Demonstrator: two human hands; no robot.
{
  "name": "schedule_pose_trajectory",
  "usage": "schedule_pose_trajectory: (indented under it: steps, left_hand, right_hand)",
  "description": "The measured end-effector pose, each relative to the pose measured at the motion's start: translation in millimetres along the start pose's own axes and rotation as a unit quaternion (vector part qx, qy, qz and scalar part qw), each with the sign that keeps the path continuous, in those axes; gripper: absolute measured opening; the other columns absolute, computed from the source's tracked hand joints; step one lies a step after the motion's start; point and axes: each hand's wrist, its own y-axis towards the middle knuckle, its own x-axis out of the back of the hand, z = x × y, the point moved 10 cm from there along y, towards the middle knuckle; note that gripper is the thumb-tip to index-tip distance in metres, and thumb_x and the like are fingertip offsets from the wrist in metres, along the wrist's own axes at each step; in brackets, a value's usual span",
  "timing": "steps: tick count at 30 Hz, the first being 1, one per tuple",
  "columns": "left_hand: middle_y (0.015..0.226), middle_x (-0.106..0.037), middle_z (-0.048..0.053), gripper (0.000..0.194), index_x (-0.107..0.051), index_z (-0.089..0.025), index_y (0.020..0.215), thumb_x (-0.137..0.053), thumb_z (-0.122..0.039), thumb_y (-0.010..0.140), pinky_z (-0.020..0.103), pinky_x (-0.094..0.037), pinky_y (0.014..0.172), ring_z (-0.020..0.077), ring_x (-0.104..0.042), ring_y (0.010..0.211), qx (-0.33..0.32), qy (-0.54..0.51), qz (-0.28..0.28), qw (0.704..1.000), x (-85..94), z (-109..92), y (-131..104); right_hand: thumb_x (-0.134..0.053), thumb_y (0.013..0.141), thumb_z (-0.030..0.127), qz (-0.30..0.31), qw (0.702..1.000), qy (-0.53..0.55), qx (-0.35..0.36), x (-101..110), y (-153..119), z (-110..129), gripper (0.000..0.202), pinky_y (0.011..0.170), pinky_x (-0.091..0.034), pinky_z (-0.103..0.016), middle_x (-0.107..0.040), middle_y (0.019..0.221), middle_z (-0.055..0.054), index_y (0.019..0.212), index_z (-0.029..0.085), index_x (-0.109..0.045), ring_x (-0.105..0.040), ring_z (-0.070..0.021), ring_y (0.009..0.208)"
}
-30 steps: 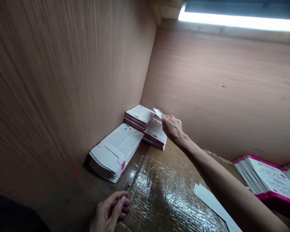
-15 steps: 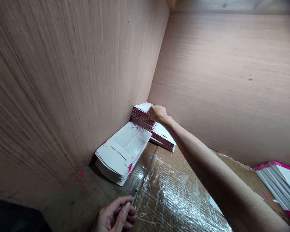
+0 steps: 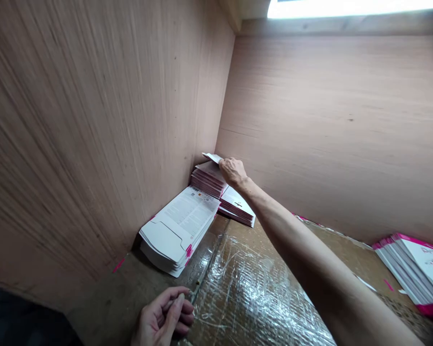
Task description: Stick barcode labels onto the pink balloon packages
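Observation:
My right hand [image 3: 233,172] reaches far forward into the corner. Its fingers are closed on the edge of a flat white carton [image 3: 212,157], tilted up off a stack of flat cartons [image 3: 207,181] with dark pink edges. Nearer to me along the left wall lies a pile of flat printed cartons [image 3: 182,221], its front flaps drooping. Right of the tall stack sits a lower carton pile [image 3: 237,204]. My left hand [image 3: 168,315] hovers at the bottom, fingers curled and thumb against the index finger. Whatever it may hold cannot be made out.
Plywood walls rise on the left [image 3: 111,120] and at the back [image 3: 328,125]. The brown surface [image 3: 238,283] is covered with shiny, creased clear film. Another stack of white-and-pink cartons [image 3: 414,274] leans at the far right. Pink scraps lie about.
My right hand has raised a carton from the top of the corner stack, opening a gap beneath it. My left hand stays curled near the bottom. The view has shifted slightly.

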Motion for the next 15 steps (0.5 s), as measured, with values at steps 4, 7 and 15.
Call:
schedule_pose_trajectory:
  steps: [4, 7, 15]
  left_hand:
    - [0.067, -0.073, 0.007, 0.061, -0.069, -0.014, 0.089, -0.076, -0.066, 0.058, 0.027, -0.058, 0.051, 0.0209, -0.069, 0.059, 0.005, 0.037, 0.029, 0.999, 2.0, -2, 9]
    - [0.084, -0.076, 0.011, 0.062, -0.066, -0.015, 0.095, -0.077, -0.063, 0.057, 0.034, -0.061, 0.063, 0.0271, -0.073, 0.075, -0.071, 0.077, 0.005, 0.994, -10.7, -33, 10]
    - [0.115, -0.071, 0.01, 0.044, -0.068, -0.017, 0.112, -0.074, -0.039, 0.074, 0.036, -0.055, 0.082, 0.0281, -0.067, 0.099, -0.294, 0.15, 0.231, 0.915, -172.4, -113, -65]
  right_hand:
    - [-0.036, 0.093, 0.012, -0.051, 0.998, -0.015, -0.026, 61, -73, -57, 0.031, 0.067, -0.04, -0.028, -0.07, 0.094, -0.014, 0.105, 0.012, -0.064, -0.063, -0.0203, 0.082]
    - [-0.047, 0.085, 0.017, 0.004, 0.999, 0.042, -0.007, 95, -154, -93, 0.019, 0.056, -0.033, -0.025, -0.061, 0.067, -0.004, 0.082, 0.013, -0.065, -0.052, -0.0123, 0.058]
    - [-0.061, 0.078, 0.022, 0.214, 0.93, 0.277, 0.112, 71, -306, -65, 0.011, 0.052, -0.035, -0.021, -0.053, 0.057, 0.004, 0.072, 0.017, -0.068, -0.044, -0.0081, 0.051]
